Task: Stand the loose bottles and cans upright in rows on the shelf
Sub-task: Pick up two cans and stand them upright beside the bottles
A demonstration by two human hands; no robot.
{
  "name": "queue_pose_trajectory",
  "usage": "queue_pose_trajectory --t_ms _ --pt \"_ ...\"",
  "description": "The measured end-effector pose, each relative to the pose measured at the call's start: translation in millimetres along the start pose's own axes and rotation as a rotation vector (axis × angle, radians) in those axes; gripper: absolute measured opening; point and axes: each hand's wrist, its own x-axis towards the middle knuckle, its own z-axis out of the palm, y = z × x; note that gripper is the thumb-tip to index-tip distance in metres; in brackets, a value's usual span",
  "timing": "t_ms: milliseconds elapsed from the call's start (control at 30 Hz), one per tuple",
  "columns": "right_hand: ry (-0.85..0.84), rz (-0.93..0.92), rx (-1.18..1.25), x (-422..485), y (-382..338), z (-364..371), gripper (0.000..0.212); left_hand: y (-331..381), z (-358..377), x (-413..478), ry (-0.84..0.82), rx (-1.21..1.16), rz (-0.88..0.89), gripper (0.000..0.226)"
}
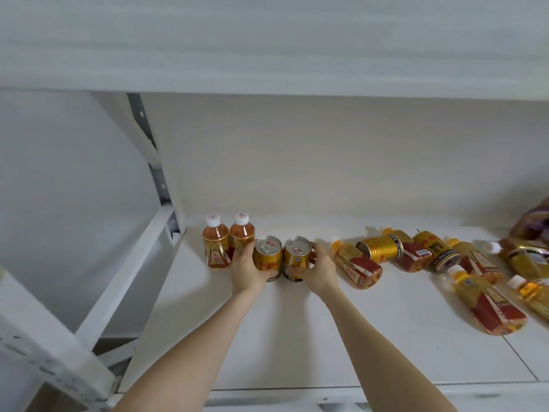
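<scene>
Two small amber bottles with white caps stand upright at the back left of the white shelf (267, 337): the left bottle (216, 243) and the right bottle (241, 234). In front of them two gold cans stand side by side. My left hand (248, 270) grips the left can (268, 255); my right hand (319, 270) grips the right can (297, 257). To the right lie loose items: a bottle on its side (356, 266), a tipped gold can (380, 248), another tipped can (436, 252) and several more fallen bottles, one large (490, 304).
A white upright post (154, 162) and diagonal brace (124, 278) bound the shelf on the left. An upper shelf board (267, 49) hangs overhead. A purple-and-orange bag (534, 224) sits at the far right. Bare shelf surface lies in front of my arms.
</scene>
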Motion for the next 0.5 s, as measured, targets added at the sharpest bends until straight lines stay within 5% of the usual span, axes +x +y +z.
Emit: queue_pose_trajectory --t_ms 500 --pt "0.052 0.038 -0.027 35.0 2.2 12.6 0.062 0.4 20.5 21.7 0.156 0.303 0.104 0.065"
